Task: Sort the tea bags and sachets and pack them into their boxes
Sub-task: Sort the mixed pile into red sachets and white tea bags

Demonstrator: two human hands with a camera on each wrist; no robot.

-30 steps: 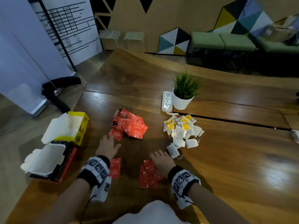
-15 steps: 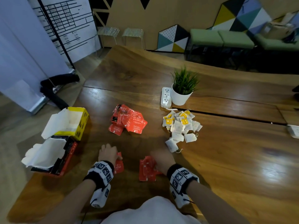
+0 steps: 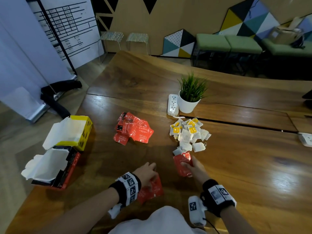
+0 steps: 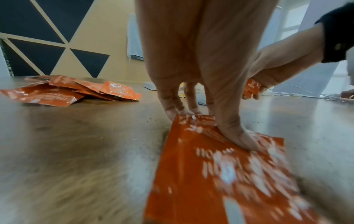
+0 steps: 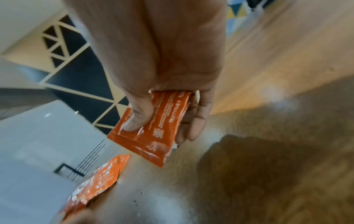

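Note:
My left hand (image 3: pixel 149 170) rests near the table's front edge with straight fingers, its fingertips and thumb (image 4: pixel 239 139) pressing a flat red sachet (image 4: pixel 220 174). Just right of it, my right hand (image 3: pixel 187 164) grips a small stack of red sachets (image 5: pixel 153 133) lifted off the table, thumb on one face and fingers behind. A pile of red sachets (image 3: pixel 133 130) lies at mid-table and a pile of white tea bags (image 3: pixel 187 132) to its right. An open yellow box (image 3: pixel 82 132) and an open red-and-black box (image 3: pixel 67 171) stand at the left edge.
A white potted plant (image 3: pixel 189 103) and a white power strip (image 3: pixel 173 104) sit behind the tea bags. Another white object (image 3: pixel 306 139) lies at the far right. The table's left edge runs close beside the boxes.
My right hand has picked its red sachets up off the table and turned them upright. My left hand has dragged its sachet closer to my body.

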